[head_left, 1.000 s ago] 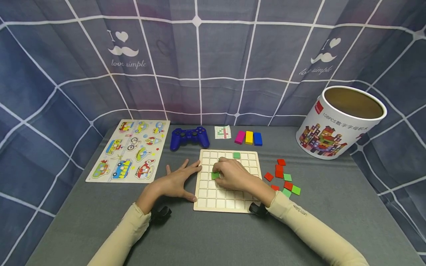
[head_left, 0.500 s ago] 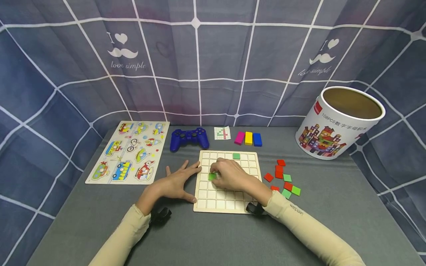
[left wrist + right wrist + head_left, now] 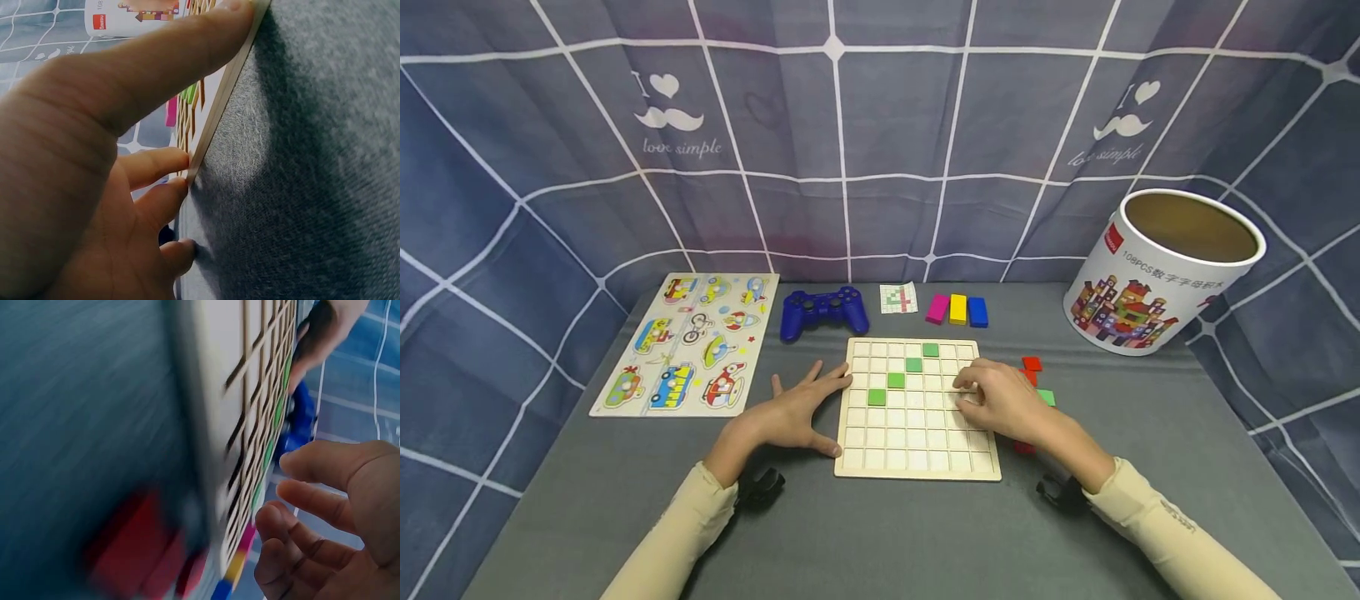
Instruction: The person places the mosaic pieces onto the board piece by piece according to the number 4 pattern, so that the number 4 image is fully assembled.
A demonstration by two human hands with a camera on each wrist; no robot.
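A wooden grid board [image 3: 917, 437] lies flat on the grey cloth. Several green square tiles [image 3: 876, 397] sit in its cells in a diagonal line. My left hand [image 3: 790, 417], fingers spread, touches the board's left edge with thumb and fingertips; the left wrist view shows the thumb [image 3: 181, 59] on the rim. Over the board's right side is my right hand [image 3: 1003, 400], fingers loosely bent and nothing between them in the right wrist view. Loose red tiles [image 3: 1032, 363] and a green tile [image 3: 1046, 397] lie right of the board, partly hidden by that hand.
Behind the board are a small pattern card [image 3: 898, 298], a pink block [image 3: 937, 309], a yellow block [image 3: 958, 309], a blue block [image 3: 977, 312] and a blue game controller [image 3: 823, 312]. A picture puzzle board [image 3: 688, 350] lies left; a large white bucket [image 3: 1150, 287] stands back right.
My right hand has let go of the leftmost green tile, now in its cell, and moved right toward the loose tiles, uncovering more green tiles. The left hand stays put.
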